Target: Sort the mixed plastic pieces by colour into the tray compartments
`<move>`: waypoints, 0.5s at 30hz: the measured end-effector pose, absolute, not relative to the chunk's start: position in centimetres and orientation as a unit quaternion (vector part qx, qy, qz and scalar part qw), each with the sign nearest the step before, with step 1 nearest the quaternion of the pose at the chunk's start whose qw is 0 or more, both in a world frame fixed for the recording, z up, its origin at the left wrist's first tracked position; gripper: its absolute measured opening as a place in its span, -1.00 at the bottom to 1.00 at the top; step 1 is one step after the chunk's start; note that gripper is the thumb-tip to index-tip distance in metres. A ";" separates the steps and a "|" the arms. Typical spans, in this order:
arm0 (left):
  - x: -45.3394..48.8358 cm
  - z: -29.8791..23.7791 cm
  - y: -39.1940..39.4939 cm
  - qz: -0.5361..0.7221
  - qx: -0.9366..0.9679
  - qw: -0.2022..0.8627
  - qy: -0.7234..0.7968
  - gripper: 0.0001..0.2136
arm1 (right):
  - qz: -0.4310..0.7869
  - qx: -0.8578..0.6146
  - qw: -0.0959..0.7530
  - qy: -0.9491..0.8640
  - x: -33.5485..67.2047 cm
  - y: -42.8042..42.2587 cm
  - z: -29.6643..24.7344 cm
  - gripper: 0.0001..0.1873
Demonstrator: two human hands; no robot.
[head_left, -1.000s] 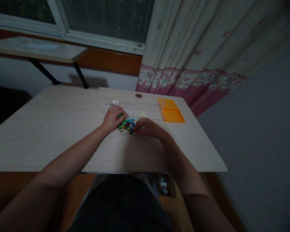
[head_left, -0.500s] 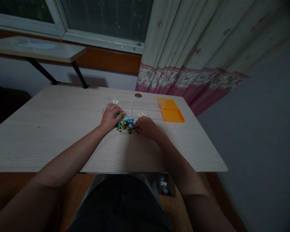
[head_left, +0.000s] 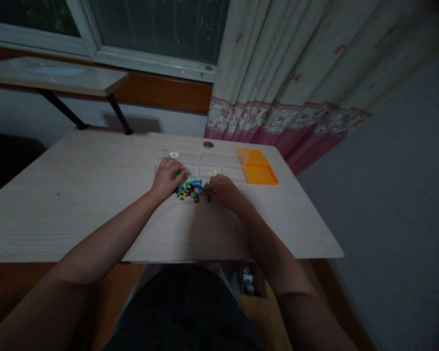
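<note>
A small heap of tiny coloured pieces (head_left: 190,189) lies on the light wooden table (head_left: 95,195). My left hand (head_left: 166,176) rests at the heap's left edge, fingers curled, with green pieces at its fingertips. My right hand (head_left: 225,190) lies at the heap's right edge, fingers bent down onto the pieces. Just behind the heap sits a clear compartment tray (head_left: 219,161) with a few pale pieces in one cell.
An orange lid or tray (head_left: 256,167) lies to the right of the clear tray. A dark round disc (head_left: 208,144) sits near the table's far edge. A second small table (head_left: 58,75), a window and a curtain (head_left: 296,63) stand behind.
Both hands stay at the heap with only small finger shifts. The camera view has drifted slightly.
</note>
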State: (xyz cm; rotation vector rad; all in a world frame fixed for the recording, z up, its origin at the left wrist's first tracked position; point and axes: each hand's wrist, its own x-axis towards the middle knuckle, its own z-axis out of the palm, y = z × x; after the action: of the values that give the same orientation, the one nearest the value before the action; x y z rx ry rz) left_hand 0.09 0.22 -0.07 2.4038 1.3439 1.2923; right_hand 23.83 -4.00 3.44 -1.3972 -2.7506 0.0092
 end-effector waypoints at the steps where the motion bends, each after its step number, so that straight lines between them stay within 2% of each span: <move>1: 0.1 -0.1 0.2 0.426 0.789 0.050 0.440 -0.81 | 0.005 -0.453 0.031 -0.891 23.9 -3.9 3.4 -0.77; 7: 0.0 -0.1 0.1 0.431 0.788 0.051 0.437 -0.79 | 0.018 -0.454 0.055 -0.889 24.0 -3.7 2.9 -0.77; 15: -0.1 -0.3 0.4 0.424 0.787 0.049 0.446 -0.77 | 0.050 -0.461 0.152 -0.873 24.4 -3.2 1.8 -0.79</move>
State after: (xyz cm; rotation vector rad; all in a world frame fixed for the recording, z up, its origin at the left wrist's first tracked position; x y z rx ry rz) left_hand -0.09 0.41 -0.31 2.3974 1.3590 1.2912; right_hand 24.40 -3.22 1.82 -1.3217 -2.5047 0.1425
